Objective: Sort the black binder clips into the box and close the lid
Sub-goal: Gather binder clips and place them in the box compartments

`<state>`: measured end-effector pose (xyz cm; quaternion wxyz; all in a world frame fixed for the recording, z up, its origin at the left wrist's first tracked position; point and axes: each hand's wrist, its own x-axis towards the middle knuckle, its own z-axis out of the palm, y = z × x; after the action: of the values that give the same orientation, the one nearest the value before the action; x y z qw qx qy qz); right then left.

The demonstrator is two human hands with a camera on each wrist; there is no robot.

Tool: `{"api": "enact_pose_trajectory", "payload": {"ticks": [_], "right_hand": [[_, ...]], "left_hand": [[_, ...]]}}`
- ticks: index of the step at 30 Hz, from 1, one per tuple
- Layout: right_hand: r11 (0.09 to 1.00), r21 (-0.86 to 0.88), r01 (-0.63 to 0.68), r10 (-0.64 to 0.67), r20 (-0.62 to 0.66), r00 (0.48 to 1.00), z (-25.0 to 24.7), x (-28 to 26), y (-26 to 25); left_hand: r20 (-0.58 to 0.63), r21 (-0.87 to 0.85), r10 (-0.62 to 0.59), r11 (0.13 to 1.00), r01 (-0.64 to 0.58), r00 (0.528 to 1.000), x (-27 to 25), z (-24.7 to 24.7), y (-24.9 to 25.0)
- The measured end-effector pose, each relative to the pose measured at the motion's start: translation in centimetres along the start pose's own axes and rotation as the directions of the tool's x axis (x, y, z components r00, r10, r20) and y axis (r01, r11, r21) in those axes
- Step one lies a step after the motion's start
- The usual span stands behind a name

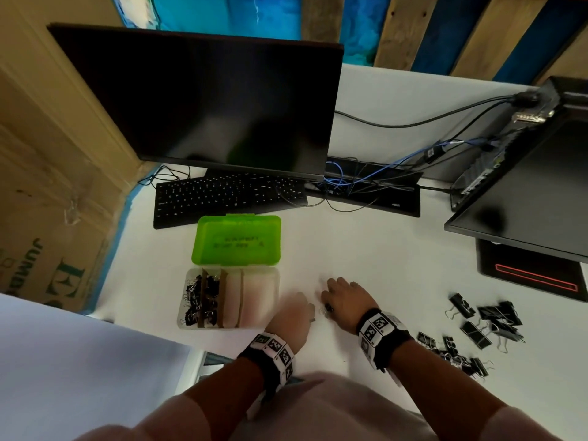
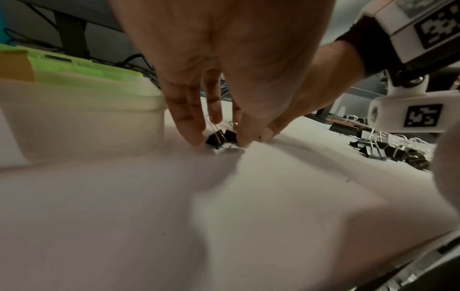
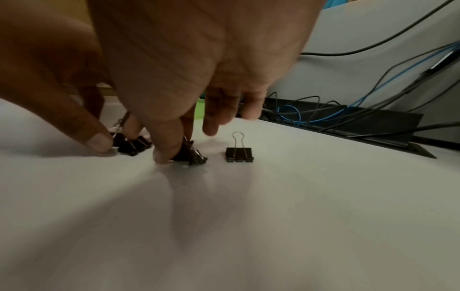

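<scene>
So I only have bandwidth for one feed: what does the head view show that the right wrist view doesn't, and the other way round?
Only the head view shows the open box with clips in its left compartments, its green lid folded back, and the clip pile to the right. Only the right wrist view shows a lone clip standing upright beside the fingers, and the right hand pinching a small clip. Both show the left hand, the white table and the cables.
</scene>
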<state>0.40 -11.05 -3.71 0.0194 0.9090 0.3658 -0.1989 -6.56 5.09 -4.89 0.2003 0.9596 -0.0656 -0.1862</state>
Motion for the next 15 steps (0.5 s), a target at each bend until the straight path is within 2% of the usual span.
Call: {"api": "enact_pose_trajectory", "payload": {"ticks": [1, 3, 5, 7, 15], "right_hand": [[1.000, -0.014, -0.021, 0.020, -0.027, 0.999, 0.0, -0.1, 0.4], [0.989, 0.093, -0.111, 0.114, -0.023, 0.993, 0.2, -0.2, 1.3], [0.947, 0.248, -0.202, 0.192, 0.066, 0.979, 0.1, -0.4, 2.1], [0.927, 0.304, -0.219, 0.198, 0.098, 0.975, 0.4, -0.6, 2.7], [0.965, 0.207, -0.161, 0.141, 0.109, 0.984, 1.2, -1.2, 2.1]], "left_hand": [[0.017, -0.020, -0.016, 1.000, 0.017, 1.000, 0.2, 0.1, -0.2], [0.050, -0.085, -0.032, 0.996, 0.036, 0.998, 0.6, 0.3, -0.5], [0.052, -0.138, -0.017, 0.990, 0.024, 0.998, 0.9, 0.1, -0.5], [0.056, -0.184, -0.004, 0.983, 0.014, 0.998, 1.1, -0.1, -0.4], [0.047, -0.222, -0.020, 0.975, 0.030, 0.999, 2.0, -0.6, 0.3]]}}
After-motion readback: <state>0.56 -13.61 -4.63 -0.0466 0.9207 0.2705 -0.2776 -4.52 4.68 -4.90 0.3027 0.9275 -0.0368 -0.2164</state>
